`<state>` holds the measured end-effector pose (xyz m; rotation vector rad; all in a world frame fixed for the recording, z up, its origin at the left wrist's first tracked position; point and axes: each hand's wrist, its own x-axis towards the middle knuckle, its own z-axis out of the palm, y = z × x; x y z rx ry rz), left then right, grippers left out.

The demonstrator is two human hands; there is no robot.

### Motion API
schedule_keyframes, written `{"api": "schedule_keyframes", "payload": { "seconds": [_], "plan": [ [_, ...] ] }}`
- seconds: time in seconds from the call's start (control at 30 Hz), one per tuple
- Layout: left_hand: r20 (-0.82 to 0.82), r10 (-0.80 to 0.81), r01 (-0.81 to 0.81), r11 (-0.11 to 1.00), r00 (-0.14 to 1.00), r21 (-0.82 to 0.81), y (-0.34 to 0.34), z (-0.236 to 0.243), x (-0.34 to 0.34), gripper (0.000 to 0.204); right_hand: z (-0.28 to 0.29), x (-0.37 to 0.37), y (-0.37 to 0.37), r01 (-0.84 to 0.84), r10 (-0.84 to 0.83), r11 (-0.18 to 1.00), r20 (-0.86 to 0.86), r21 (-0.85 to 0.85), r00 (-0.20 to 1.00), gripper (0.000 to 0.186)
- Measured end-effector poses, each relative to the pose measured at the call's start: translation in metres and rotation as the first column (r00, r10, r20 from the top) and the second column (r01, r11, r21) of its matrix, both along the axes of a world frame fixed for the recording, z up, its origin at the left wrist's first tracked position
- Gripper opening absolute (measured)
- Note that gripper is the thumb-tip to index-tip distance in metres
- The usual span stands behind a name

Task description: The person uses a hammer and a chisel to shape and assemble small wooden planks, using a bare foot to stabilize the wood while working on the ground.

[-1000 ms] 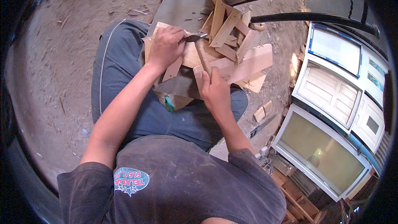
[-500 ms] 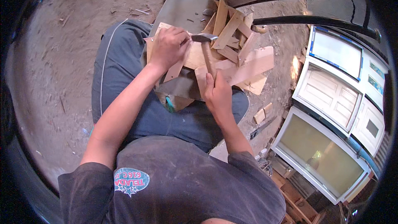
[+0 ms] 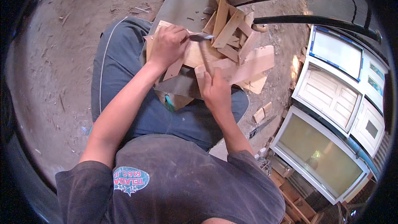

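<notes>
My right hand grips the wooden handle of a hammer; its dark steel head is close beside the fingertips of my left hand. Those fingers are pinched over a light wooden board on the grey metal plate between my legs; what they hold is too small or hidden to name. A pile of short wood slats lies right of the hammer head, with wider pale boards below it.
A black metal frame crosses the top right. White panels and a glass-paned frame stand at the right. Two small blocks and a saw lie on the dirt floor, where scraps are scattered.
The hammer head and my right hand moved slightly right between the first two frames, then slightly back left. My left hand stays at the board.
</notes>
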<state>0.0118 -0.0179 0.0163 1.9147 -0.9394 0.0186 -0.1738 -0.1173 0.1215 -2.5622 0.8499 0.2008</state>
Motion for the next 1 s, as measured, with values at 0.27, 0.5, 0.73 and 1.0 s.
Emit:
{"api": "schedule_keyframes", "payload": {
  "seconds": [0.27,0.5,0.73,1.0],
  "plan": [
    [-0.006,-0.004,0.004,1.000,1.000,-0.001,-0.003,0.004,-0.001,0.006,0.000,-0.002,0.001,-0.003,0.004,0.999,0.028,-0.038,1.000,0.029],
    [-0.008,-0.005,0.006,0.999,1.000,0.031,-0.002,0.003,-0.004,0.005,0.010,-0.002,0.001,-0.001,0.000,1.000,-0.034,-0.029,0.999,0.029],
    [0.010,0.005,-0.006,1.000,1.000,0.030,-0.002,0.004,-0.003,0.004,0.004,-0.003,0.001,-0.007,0.007,1.000,-0.013,-0.013,1.000,0.031],
    [-0.002,-0.004,0.004,1.000,1.000,0.031,-0.001,0.006,0.000,0.005,0.002,0.002,0.005,0.032,-0.032,0.999,-0.025,0.005,0.999,0.028]
  ]
}}
